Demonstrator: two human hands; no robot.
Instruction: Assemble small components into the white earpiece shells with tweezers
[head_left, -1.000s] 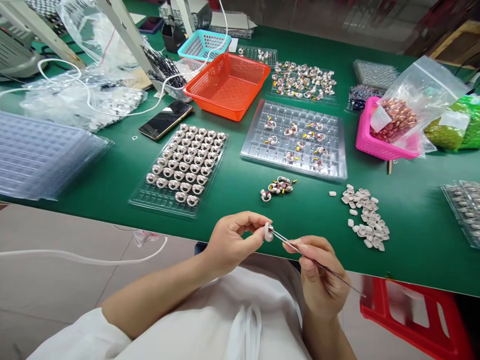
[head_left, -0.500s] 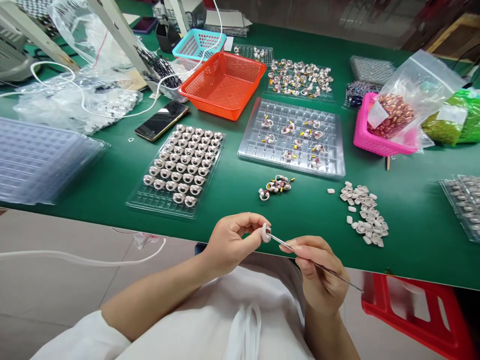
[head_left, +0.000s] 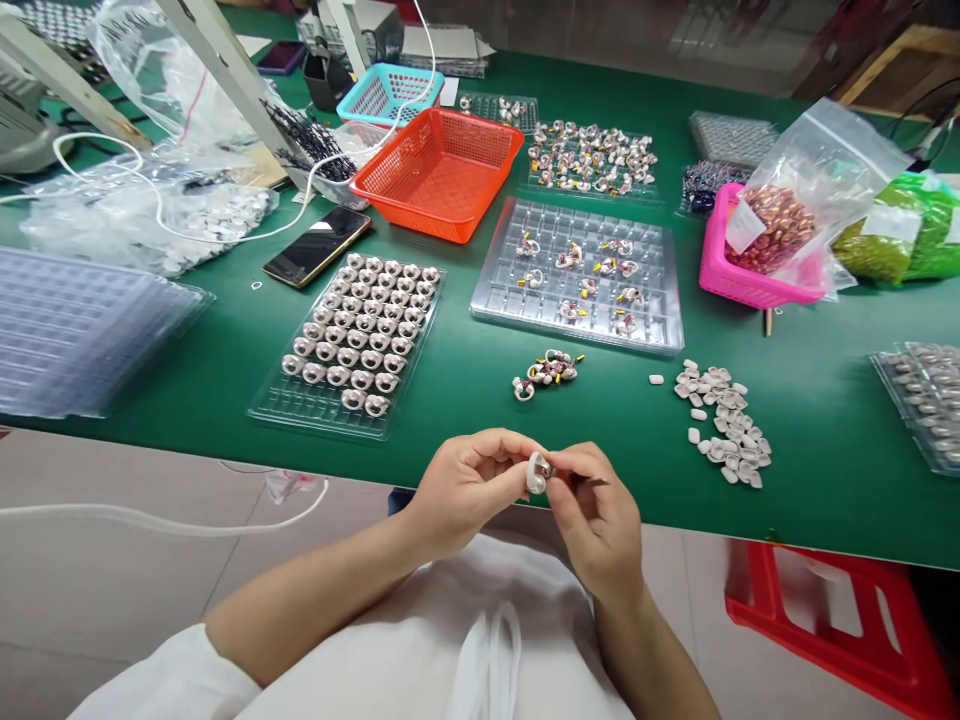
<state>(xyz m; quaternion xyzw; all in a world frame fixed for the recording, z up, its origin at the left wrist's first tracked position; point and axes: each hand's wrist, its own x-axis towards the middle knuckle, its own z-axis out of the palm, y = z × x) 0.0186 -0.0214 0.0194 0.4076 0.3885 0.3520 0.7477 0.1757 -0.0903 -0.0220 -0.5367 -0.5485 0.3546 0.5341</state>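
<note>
Over the table's front edge, my left hand (head_left: 469, 490) pinches a small white curved earbud shell (head_left: 535, 474) between thumb and fingertips. My right hand (head_left: 600, 515) is closed, its thumb and forefinger pressed against the shell's right side, where a small dark bit shows. A short length of a thin metal tool (head_left: 598, 482) shows between the right fingers; the rest of it is hidden. Just beyond the hands lies a small pile of wired earbud parts (head_left: 553, 368). Loose white covers (head_left: 731, 425) are scattered to the right.
A clear tray of rowed earbud shells (head_left: 367, 320) stands left of centre, near a phone (head_left: 318, 246). Behind the pile is a clear tray stack (head_left: 495, 290) holding several wired parts. Farther back are an orange basket (head_left: 427, 205) and a pink basket (head_left: 757, 285). A red stool (head_left: 847, 610) stands lower right.
My right hand has moved left and up to the shell. The metal tool, earlier pointing into the shell, is now mostly tucked inside the hand. The shell appears turned.
</note>
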